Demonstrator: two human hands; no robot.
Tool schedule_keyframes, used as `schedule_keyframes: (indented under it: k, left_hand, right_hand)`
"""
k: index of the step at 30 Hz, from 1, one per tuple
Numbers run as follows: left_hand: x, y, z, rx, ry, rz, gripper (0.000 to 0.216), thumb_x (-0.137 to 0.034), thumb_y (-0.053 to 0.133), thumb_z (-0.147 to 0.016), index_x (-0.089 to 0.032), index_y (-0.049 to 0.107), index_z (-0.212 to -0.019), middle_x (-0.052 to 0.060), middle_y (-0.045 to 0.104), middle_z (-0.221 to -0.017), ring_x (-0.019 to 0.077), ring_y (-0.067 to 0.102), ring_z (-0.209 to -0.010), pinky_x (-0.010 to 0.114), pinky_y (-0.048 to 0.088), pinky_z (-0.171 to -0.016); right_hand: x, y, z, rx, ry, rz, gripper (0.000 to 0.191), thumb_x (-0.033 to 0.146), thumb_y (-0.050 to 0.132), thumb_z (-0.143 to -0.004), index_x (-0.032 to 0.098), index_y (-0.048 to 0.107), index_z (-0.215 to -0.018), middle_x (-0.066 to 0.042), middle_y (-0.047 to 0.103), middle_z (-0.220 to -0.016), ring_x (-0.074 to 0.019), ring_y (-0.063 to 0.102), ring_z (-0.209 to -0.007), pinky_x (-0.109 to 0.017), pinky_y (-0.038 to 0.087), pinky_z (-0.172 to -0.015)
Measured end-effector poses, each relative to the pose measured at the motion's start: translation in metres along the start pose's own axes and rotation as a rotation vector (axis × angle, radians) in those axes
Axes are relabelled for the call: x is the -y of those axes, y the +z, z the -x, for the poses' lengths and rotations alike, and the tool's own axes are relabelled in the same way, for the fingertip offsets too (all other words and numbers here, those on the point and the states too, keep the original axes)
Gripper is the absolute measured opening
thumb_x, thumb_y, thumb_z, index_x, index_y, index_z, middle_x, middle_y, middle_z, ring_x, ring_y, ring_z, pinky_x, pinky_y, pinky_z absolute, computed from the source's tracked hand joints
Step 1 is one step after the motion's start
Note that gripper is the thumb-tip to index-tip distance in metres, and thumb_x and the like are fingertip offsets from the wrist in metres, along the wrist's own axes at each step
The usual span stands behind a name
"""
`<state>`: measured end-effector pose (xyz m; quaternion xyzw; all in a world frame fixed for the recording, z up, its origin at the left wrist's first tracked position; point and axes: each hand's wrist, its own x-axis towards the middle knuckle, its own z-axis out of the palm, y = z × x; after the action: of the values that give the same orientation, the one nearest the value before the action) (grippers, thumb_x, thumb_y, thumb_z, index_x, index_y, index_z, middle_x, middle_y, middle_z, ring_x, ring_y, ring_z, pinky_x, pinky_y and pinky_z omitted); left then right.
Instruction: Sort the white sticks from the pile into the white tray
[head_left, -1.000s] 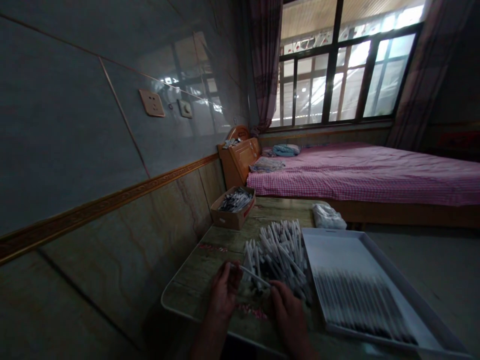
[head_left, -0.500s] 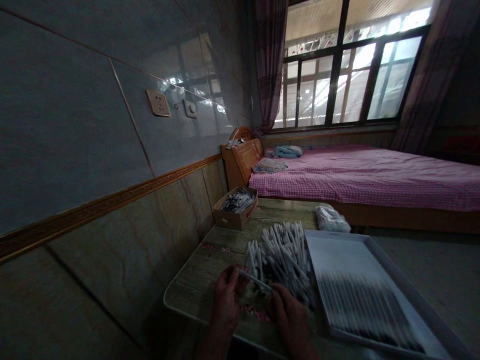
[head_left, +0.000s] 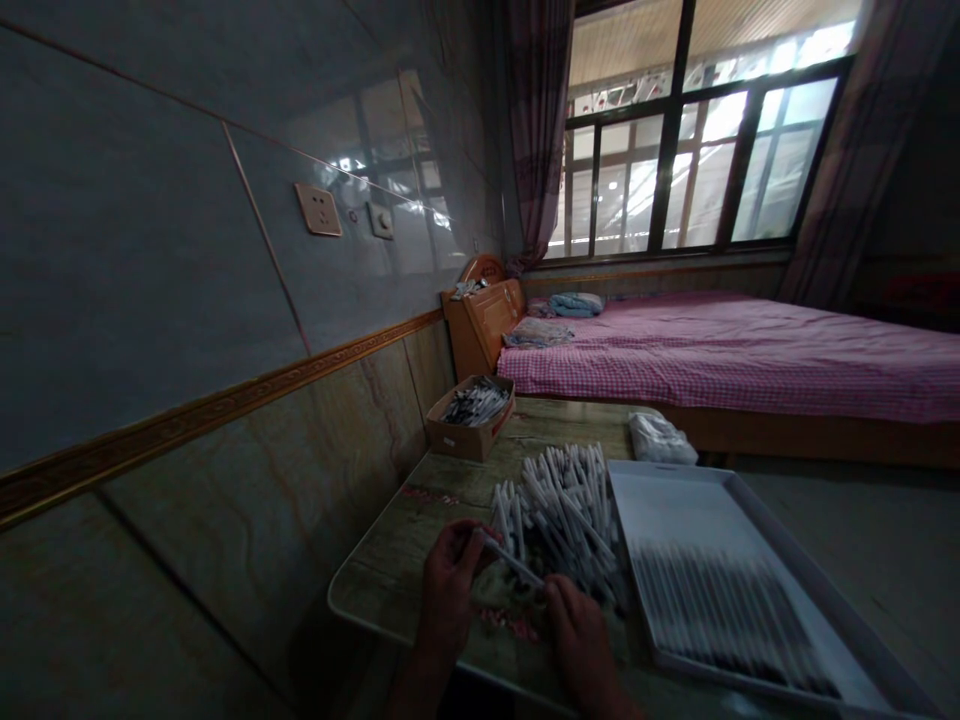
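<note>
At near edge of surface (head_left: 420,560), held one white pen (head_left: 512,560) between left hand (head_left: 448,585) and right hand (head_left: 576,635), both pinched on its ends, beside pen pile (head_left: 566,495). Judged mid-assembly; straight, aligned push needed next.

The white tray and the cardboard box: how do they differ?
The white tray is wide and shallow; the cardboard box is small, brown and deeper. The tray holds pens laid in a neat row; the box holds dark sticks heaped loosely. The tray lies at the near right; the box stands at the far left. Both are open on top and rest on the table.
</note>
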<state>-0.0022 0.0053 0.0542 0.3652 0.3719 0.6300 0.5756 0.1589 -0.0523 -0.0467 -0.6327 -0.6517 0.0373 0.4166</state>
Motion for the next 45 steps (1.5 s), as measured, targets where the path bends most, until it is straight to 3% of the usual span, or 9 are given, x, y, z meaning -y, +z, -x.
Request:
schedule_keyframes:
  k: [8,12,18,21,26,29,33,37,45]
  left_hand:
    - [-0.001,-0.009,0.003,-0.075,-0.026,0.062,0.045,-0.041,0.09,-0.054,-0.017,0.065,-0.083,0.0,0.075,-0.074,0.0164,0.073,-0.073,0.026,0.06,-0.068]
    - [0.002,-0.015,0.004,-0.14,-0.074,0.08,0.054,-0.043,0.093,-0.046,-0.018,0.066,-0.086,-0.001,0.076,-0.075,0.0161,0.073,-0.073,0.023,0.06,-0.067]
    - [0.007,-0.003,0.011,-0.012,-0.216,0.049,0.068,-0.05,0.092,-0.046,-0.022,0.064,-0.101,0.003,0.079,-0.087,0.0244,0.075,-0.087,0.028,0.062,-0.07]
    - [0.013,0.0,0.012,0.049,-0.229,0.018,0.072,-0.058,0.086,-0.053,-0.024,0.061,-0.112,0.004,0.079,-0.097,0.0263,0.074,-0.094,0.031,0.062,-0.075]
    - [0.046,-0.02,0.001,0.015,-0.153,-0.203,0.071,-0.058,0.086,-0.046,-0.022,0.063,-0.103,0.005,0.079,-0.091,0.0275,0.075,-0.086,0.033,0.062,-0.071]
    - [0.066,-0.033,-0.004,0.001,-0.055,-0.345,0.063,-0.057,0.083,-0.046,-0.022,0.065,-0.095,0.005,0.079,-0.087,0.0292,0.075,-0.087,0.036,0.062,-0.076]
    - [0.077,-0.039,-0.005,0.023,0.037,-0.514,0.05,-0.058,0.076,-0.052,-0.023,0.069,-0.088,0.006,0.08,-0.086,0.0311,0.075,-0.086,0.039,0.061,-0.079]
    - [0.077,-0.04,-0.004,0.076,0.124,-0.681,0.038,-0.056,0.069,-0.061,-0.027,0.072,-0.086,0.003,0.081,-0.085,0.0304,0.076,-0.085,0.037,0.061,-0.075]
    - [0.072,-0.042,0.0,0.107,0.198,-0.818,0.03,-0.054,0.064,-0.067,-0.03,0.073,-0.083,0.001,0.081,-0.084,0.0289,0.076,-0.083,0.032,0.06,-0.07]
  right_hand:
    - [0.037,-0.028,-0.019,0.263,0.222,-0.3,0.042,0.038,0.032,-0.099,0.021,0.067,-0.082,-0.001,0.069,-0.075,-0.0151,0.063,-0.072,-0.021,0.042,-0.063]
    - [0.058,-0.053,-0.029,0.35,0.202,-0.225,0.026,0.025,0.047,-0.092,0.019,0.07,-0.081,-0.001,0.071,-0.079,-0.0133,0.064,-0.075,-0.019,0.036,-0.062]
    - [0.069,-0.087,-0.033,0.47,0.212,-0.106,0.017,0.02,0.058,-0.08,0.023,0.074,-0.082,0.002,0.072,-0.075,-0.0133,0.065,-0.073,-0.02,0.032,-0.059]
    - [0.059,-0.107,-0.03,0.41,0.243,-0.186,0.018,0.018,0.059,-0.076,0.022,0.075,-0.082,0.003,0.072,-0.078,-0.014,0.066,-0.079,-0.019,0.036,-0.062]
    - [0.015,-0.165,-0.02,0.188,0.372,-0.151,0.022,0.018,0.057,-0.076,0.018,0.072,-0.092,-0.002,0.072,-0.089,-0.0169,0.066,-0.085,-0.022,0.044,-0.073]
    - [-0.019,-0.209,-0.011,0.061,0.462,0.125,0.023,0.026,0.053,-0.085,0.019,0.071,-0.096,-0.005,0.073,-0.093,-0.0183,0.066,-0.087,-0.025,0.045,-0.076]
    - [-0.058,-0.254,-0.003,0.067,0.627,0.597,0.026,0.022,0.045,-0.089,0.02,0.068,-0.1,-0.008,0.072,-0.103,-0.0204,0.067,-0.091,-0.027,0.042,-0.07]
    - [-0.077,-0.264,-0.004,0.185,0.722,0.822,0.029,0.015,0.041,-0.089,0.018,0.065,-0.105,-0.011,0.072,-0.105,-0.0218,0.07,-0.091,-0.027,0.042,-0.065]
    - [-0.085,-0.249,-0.006,0.281,0.696,0.863,0.031,0.013,0.041,-0.089,0.018,0.067,-0.104,-0.013,0.074,-0.103,-0.0238,0.072,-0.092,-0.03,0.046,-0.069]
